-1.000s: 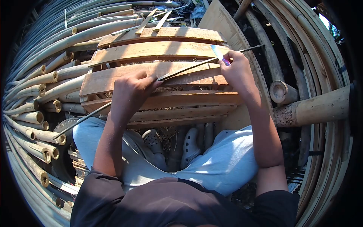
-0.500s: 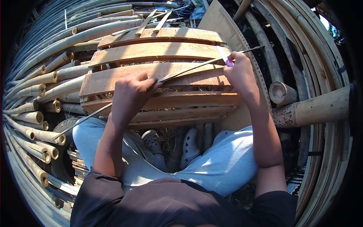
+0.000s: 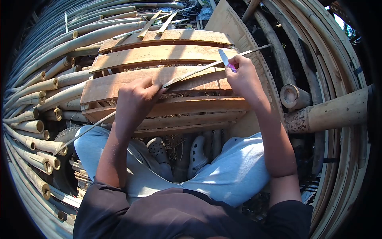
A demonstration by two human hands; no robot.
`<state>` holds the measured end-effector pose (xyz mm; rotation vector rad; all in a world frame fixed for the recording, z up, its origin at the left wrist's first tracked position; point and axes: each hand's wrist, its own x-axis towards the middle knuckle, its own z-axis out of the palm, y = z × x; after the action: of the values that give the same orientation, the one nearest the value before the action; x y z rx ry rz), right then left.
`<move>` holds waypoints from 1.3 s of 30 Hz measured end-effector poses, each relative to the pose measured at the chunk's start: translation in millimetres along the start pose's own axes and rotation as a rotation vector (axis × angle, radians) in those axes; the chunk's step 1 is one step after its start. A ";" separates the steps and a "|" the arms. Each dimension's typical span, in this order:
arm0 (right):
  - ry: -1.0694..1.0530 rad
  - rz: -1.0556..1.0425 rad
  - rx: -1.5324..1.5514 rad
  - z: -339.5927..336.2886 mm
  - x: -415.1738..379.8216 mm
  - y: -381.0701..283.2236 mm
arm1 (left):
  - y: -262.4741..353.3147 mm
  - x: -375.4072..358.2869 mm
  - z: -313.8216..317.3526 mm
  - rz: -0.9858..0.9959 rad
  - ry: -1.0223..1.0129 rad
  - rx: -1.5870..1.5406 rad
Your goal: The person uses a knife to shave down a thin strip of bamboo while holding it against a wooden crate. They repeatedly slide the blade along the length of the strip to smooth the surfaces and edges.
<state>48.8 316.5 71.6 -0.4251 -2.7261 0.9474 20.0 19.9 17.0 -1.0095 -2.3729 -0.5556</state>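
Note:
A long thin bamboo strip [image 3: 193,73] runs slantwise over a slatted wooden crate [image 3: 159,55]. My left hand [image 3: 137,97] is closed around the strip at the crate's near left part, and the strip's lower end passes out behind my wrist. Over the crate's right side, my right hand [image 3: 242,73] grips a small knife [image 3: 224,57] with a purple and white handle, its blade pointing up and to the left. The strip passes right beside the fingers of that hand; whether they also pinch it is unclear.
Stacked bamboo poles [image 3: 47,84] fill the left side. Two short bamboo pieces [image 3: 167,23] lie on the crate's far edge. At the right are a thick bamboo pole [image 3: 338,113], long strips [image 3: 334,51] and a board with a perforated edge [image 3: 230,26]. Below, two clog shoes [image 3: 197,157] show.
The knife blade has turned away from the strip and now shows more fully above my right hand. Both hands and the strip sit slightly further left in view.

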 end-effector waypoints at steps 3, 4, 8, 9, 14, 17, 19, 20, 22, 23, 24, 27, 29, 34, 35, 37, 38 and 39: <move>0.009 -0.090 -0.071 13.2 -7.5 -8.3 | -2.0 0.8 -0.4 0.009 -0.002 0.018; -0.056 -0.054 0.025 12.2 -3.0 -6.6 | -3.6 0.4 -0.7 0.000 -0.017 0.025; 0.058 -0.099 -0.091 2.9 2.8 4.9 | -3.5 1.2 0.2 -0.004 -0.001 0.044; 0.007 -0.045 -0.110 -7.5 5.2 0.7 | -3.9 0.6 1.4 -0.033 -0.013 0.033; 0.086 -0.127 -0.195 -26.3 17.2 23.7 | -2.6 2.4 0.9 -0.040 0.042 -0.063; 0.144 -0.087 -0.195 -19.4 18.9 25.5 | 1.7 1.9 -2.2 -0.112 0.015 -0.137; 0.115 -0.032 -0.269 -12.7 25.1 31.5 | 4.6 2.2 -2.9 -0.094 0.034 -0.098; 0.087 0.023 -0.342 -11.0 29.1 33.2 | 5.5 1.9 -2.9 -0.092 0.033 -0.098; 0.107 0.029 -0.311 -12.9 35.9 33.7 | 6.9 1.0 -2.4 -0.068 0.014 0.007; 0.105 0.084 -0.278 -13.6 40.2 34.9 | 7.3 0.9 -2.1 -0.069 0.015 0.008; 0.103 0.137 -0.245 -13.6 42.5 35.8 | 7.7 1.0 -1.6 -0.042 0.012 0.043; 0.116 0.061 -0.265 2.6 25.3 24.0 | 6.8 1.2 -0.3 0.018 0.025 0.078; 0.096 0.010 -0.265 6.4 26.9 34.3 | 6.3 0.5 -0.3 0.053 0.037 0.078; -0.040 0.225 -0.141 -14.6 39.1 19.2 | 5.1 1.6 2.3 0.038 -0.001 0.077; -0.115 0.211 -0.159 -6.8 33.2 20.4 | 4.7 0.5 2.3 0.037 -0.003 0.079; -0.022 -0.034 -0.246 17.9 18.6 14.1 | 5.4 0.4 3.2 0.046 0.033 0.079; -0.091 0.085 -0.242 15.8 20.7 18.5 | 5.2 0.7 3.0 0.050 0.033 0.076; -0.162 0.172 -0.180 0.9 19.9 5.8 | 4.3 0.5 2.4 0.025 -0.001 0.083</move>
<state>31.1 327.1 69.5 -0.6511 -2.9746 0.8097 22.2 24.2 16.1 -1.0019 -2.3606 -0.4432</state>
